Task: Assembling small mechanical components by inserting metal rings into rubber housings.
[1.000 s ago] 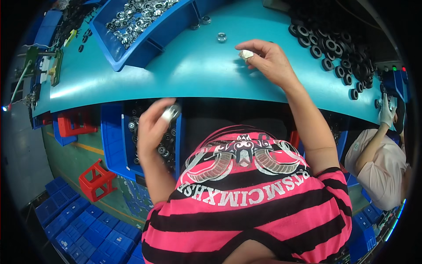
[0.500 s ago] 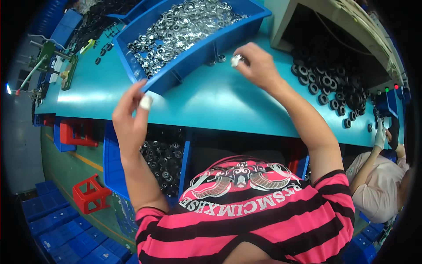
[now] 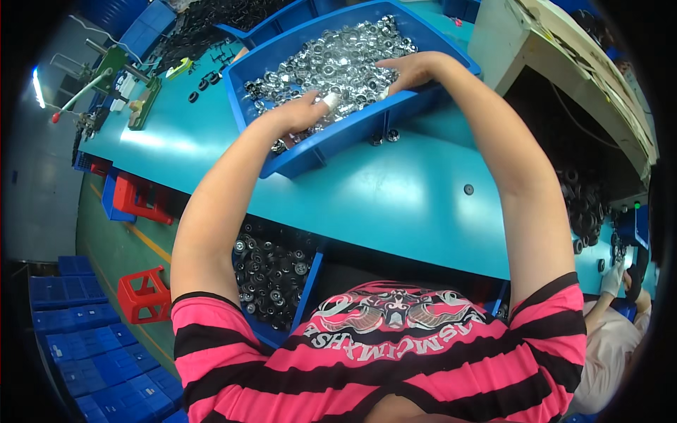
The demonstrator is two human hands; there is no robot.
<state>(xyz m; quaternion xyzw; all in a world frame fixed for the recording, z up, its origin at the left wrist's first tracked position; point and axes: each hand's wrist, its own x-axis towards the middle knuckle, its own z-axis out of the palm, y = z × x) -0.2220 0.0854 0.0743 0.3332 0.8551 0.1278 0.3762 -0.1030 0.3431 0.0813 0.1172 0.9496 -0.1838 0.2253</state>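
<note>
Shiny rings (image 3: 338, 63) fill the blue tub (image 3: 352, 130) to its far edge, looking light, hard and slippery, best pinched by their rims; the right hand (image 3: 416, 67) has fingers apart, the left hand (image 3: 300, 113) I can't tell.

Beneath and between the left hand (image 3: 303, 115) and right hand (image 3: 416, 69), bright silver, mirror-shiny round parts (image 3: 338, 60) with dark flecks fill a plain blue plastic bin (image 3: 345, 137). A white finger cover (image 3: 331, 101) wraps the left thumb. Nearer the body than the hands, the tabletop (image 3: 338, 204) is glossy teal, and the shirt (image 3: 451, 370) carries hot-pink and black stripes with a pale print. Left of the left hand, a green lever press (image 3: 113, 67) has a red knob (image 3: 56, 118); right of the right hand, a cabinet (image 3: 502, 35) is cream.
</note>
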